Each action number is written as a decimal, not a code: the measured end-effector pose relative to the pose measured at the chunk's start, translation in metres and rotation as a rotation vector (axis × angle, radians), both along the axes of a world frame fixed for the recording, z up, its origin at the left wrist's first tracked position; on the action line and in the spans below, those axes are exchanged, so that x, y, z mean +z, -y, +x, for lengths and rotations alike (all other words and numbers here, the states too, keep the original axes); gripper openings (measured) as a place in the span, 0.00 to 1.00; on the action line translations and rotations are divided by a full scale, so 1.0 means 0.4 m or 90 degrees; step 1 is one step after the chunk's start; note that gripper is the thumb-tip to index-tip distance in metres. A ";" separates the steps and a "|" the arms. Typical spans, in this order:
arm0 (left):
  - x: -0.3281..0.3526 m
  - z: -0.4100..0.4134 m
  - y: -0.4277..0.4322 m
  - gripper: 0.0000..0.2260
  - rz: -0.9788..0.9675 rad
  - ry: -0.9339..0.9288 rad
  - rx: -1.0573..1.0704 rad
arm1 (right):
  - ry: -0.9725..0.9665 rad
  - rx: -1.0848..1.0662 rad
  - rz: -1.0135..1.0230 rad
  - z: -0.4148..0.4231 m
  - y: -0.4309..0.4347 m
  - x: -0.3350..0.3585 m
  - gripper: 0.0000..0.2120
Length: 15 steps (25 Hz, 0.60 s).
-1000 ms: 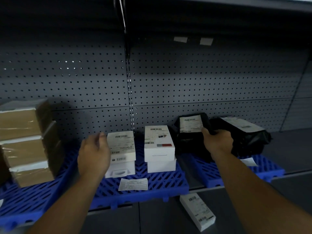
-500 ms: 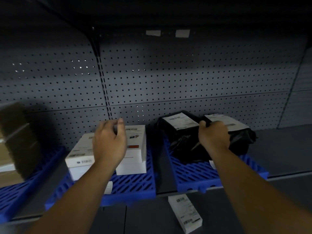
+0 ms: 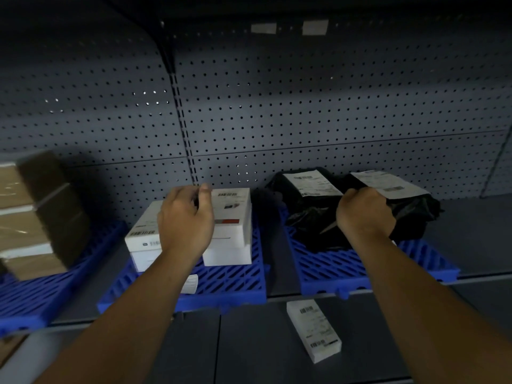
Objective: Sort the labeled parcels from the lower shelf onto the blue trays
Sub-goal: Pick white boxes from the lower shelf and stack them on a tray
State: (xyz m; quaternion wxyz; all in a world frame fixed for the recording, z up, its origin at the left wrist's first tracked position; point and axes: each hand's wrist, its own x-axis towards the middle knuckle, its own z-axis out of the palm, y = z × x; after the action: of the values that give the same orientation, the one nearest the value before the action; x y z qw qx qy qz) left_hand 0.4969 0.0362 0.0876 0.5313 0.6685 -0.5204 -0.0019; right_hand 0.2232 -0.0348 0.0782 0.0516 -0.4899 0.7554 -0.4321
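Observation:
Two black bag parcels with white labels lie on the right blue tray point(image 3: 346, 268): the left bag point(image 3: 302, 214) and the right bag point(image 3: 415, 212). My right hand point(image 3: 365, 214) grips the black plastic at the front of the right bag, where the two bags meet. Two stacks of white labelled boxes stand on the middle blue tray point(image 3: 230, 282): the left stack point(image 3: 142, 231) and the right stack point(image 3: 232, 214). My left hand point(image 3: 185, 217) hangs over them with loosely curled fingers and holds nothing. A white labelled box point(image 3: 313, 329) lies on the lower shelf.
Stacked brown cardboard boxes point(image 3: 30, 217) fill the left blue tray point(image 3: 33, 297). A loose paper label point(image 3: 191, 284) lies on the middle tray. The grey perforated back panel point(image 3: 277, 120) closes the shelf behind. Bare grey shelf point(image 3: 476, 234) lies right of the bags.
The view has shifted right. My left hand moved from the left side of the white boxes to above them. My right hand slid from the left black bag to the right one.

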 end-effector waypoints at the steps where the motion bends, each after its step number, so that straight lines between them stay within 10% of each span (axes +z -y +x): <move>1: 0.000 0.007 -0.004 0.17 0.000 -0.001 0.003 | 0.012 -0.002 -0.004 -0.001 0.000 0.000 0.17; 8: -0.014 0.069 -0.017 0.18 0.002 -0.015 0.021 | -0.056 -0.016 -0.171 0.031 -0.033 0.010 0.18; 11: -0.012 0.103 -0.030 0.13 -0.019 -0.005 0.043 | -0.146 0.223 -0.351 0.221 -0.136 -0.017 0.21; 15: -0.051 0.164 -0.064 0.08 -0.005 0.064 0.065 | -0.151 0.365 -0.181 0.423 -0.207 -0.100 0.36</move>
State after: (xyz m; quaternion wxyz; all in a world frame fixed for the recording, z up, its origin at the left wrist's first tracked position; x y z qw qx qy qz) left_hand 0.5623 0.0616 0.0672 0.5062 0.6914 -0.5118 0.0608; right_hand 0.3925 0.0481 0.0383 0.0133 -0.7314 0.5199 -0.4411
